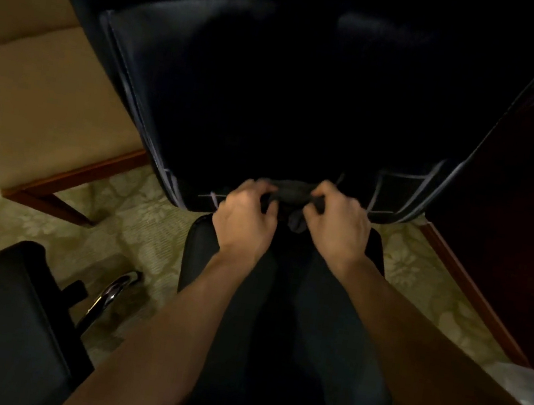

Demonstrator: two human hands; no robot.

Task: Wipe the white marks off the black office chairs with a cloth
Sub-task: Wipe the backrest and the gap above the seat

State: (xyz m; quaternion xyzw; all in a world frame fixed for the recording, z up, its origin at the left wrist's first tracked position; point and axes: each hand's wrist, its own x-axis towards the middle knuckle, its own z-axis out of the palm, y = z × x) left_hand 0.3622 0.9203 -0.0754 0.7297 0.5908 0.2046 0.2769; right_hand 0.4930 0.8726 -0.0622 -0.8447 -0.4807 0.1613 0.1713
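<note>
- Both hands grip a dark cloth (294,195), bunched into a roll running left to right, at the lower edge of a black chair back (273,106).
- Left hand (245,214) pinches one end, right hand (339,221) the other.

Both forearms (169,337) bare to the elbows, no sleeves or jewellery
</note>
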